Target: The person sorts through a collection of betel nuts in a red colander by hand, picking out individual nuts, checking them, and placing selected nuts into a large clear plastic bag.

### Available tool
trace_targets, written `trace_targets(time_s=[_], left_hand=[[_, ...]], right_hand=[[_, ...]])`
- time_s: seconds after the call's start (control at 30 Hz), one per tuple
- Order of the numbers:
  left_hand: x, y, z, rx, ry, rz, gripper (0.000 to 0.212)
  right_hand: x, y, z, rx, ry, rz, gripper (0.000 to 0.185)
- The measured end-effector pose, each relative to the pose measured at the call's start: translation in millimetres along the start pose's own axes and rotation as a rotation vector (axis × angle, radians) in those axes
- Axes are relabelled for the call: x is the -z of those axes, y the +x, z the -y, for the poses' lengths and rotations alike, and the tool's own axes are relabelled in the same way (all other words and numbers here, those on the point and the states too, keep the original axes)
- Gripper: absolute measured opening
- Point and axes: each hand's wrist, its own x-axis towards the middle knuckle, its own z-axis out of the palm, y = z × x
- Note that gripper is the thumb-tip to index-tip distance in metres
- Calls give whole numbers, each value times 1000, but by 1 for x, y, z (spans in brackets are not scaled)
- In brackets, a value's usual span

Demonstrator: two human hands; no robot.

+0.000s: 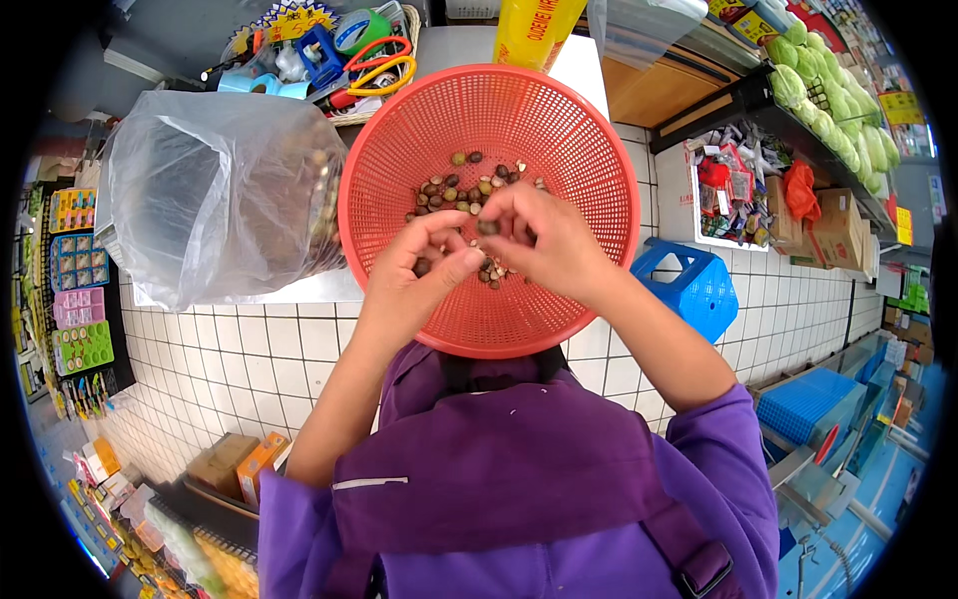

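A red plastic mesh basket (490,329) stands before me, its near rim by my purple apron. Small round brown and green nuts (449,193) and pale pieces lie on its bottom. Over the basket, my right hand (542,236) is closed on a round nut (488,227) between thumb and fingers, with more dark nuts partly hidden in its palm. Close on its left, my left hand (430,262) has curled fingers around a dark nut (421,266) in the palm; its thumb and index tips reach towards the right hand.
Left of the basket, a large clear plastic bag (217,202) holds more nuts, blurred through the film. Behind stand a tray of scissors and tape (363,34) and a yellow roll (535,34). A blue plastic stool (692,292) is on the tiled floor at right.
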Motion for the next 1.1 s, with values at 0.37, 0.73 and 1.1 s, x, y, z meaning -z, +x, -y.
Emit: trace_targets(time_s=[0.37,0.73,1.1], left_hand=[[5,-15,-11,261,-823,216,16],[169,-57,-119,-247,933,-731,25],[26,7,-16,-476,588,-35,23]], right_hand=[[-10,-25,32,73,337,-68,20],[-14,-7,-52,-293,-240,253,18],[-33,47,-117,-129,-694,148,16]])
